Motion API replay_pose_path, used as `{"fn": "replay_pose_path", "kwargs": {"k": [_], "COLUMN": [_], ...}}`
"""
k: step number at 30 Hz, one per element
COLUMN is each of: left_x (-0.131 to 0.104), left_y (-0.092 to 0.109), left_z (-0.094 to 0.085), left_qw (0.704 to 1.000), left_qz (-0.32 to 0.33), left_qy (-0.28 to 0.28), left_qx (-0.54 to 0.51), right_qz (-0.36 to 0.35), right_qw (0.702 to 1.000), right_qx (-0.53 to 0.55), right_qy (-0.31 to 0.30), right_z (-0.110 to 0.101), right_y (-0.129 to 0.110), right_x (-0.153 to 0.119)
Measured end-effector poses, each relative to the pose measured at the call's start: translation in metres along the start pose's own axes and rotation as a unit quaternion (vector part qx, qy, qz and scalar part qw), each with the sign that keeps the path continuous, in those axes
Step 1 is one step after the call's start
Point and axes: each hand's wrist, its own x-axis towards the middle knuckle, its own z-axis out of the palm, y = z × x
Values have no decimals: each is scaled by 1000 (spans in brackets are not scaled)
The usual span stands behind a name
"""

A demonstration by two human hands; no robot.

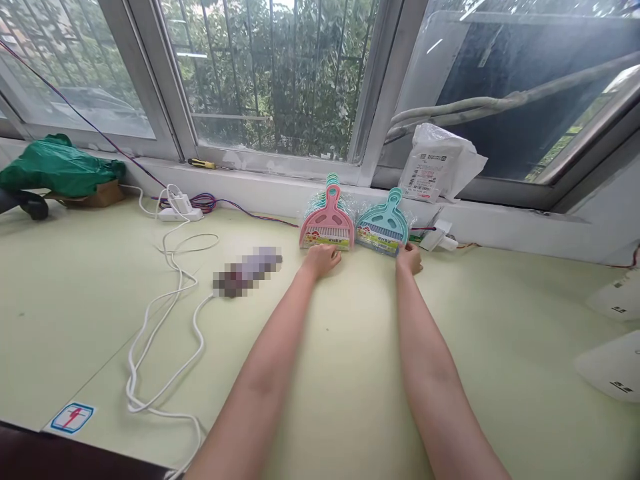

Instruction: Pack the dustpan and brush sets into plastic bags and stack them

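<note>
At the back of the table, a pink dustpan and brush set (pixel 327 217) leans upright at the front of a row of similar sets with green handles. My left hand (pixel 321 261) is at its lower edge, fingers curled; whether they grip the set is hidden. Just to the right, a teal dustpan and brush set (pixel 384 217) in clear wrapping stands tilted back, its label facing me. My right hand (pixel 411 259) is closed on that set's lower right corner.
White cables (pixel 175 293) run along the left to a power strip (pixel 181 212). A blurred-out object (pixel 247 272) lies left of my arm. A green bag (pixel 60 167) rests at far left. On the sill are a screwdriver (pixel 201 163) and a white plastic package (pixel 440 163).
</note>
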Motion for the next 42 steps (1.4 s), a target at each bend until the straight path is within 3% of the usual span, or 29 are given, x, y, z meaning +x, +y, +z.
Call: {"fn": "replay_pose_path", "kwargs": {"k": [6,10,15,19,21,22,25,27,29,30,36,39,42], "left_x": [0,0,0,5,6,5,-8,-25,-45,-54,-91,-96,-96], "left_y": [-14,-15,-16,-15,-12,-9,4,13,21,23,28,30,33], "left_z": [5,7,7,4,-1,-5,-19,-26,-30,-31,-43,-49,-52], "left_qw": [998,999,1000,993,961,922,765,712,690,681,641,618,611], "left_qz": [-19,-12,-16,-23,-58,-92,-174,-177,-183,-195,-285,-317,-318], "left_qy": [-7,-11,-11,27,47,50,12,-73,-134,-134,31,88,108], "left_qx": [-57,-34,-24,-110,-265,-372,-620,-676,-688,-693,-712,-714,-717], "right_qz": [-27,6,53,52,43,42,25,5,-21,-39,-194,-227,-236], "right_qw": [999,998,986,978,976,975,969,961,946,937,929,919,903], "right_qx": [-20,56,133,186,208,216,240,255,273,286,288,280,298], "right_qy": [6,21,89,78,46,27,-44,-106,-174,-194,-128,-162,-199], "right_z": [7,5,-10,-29,-39,-44,-58,-66,-74,-78,-104,-113,-116], "right_y": [3,0,0,11,17,21,28,31,33,34,30,25,21], "right_x": [-3,-9,-30,-58,-73,-81,-105,-120,-134,-140,-163,-168,-171]}}
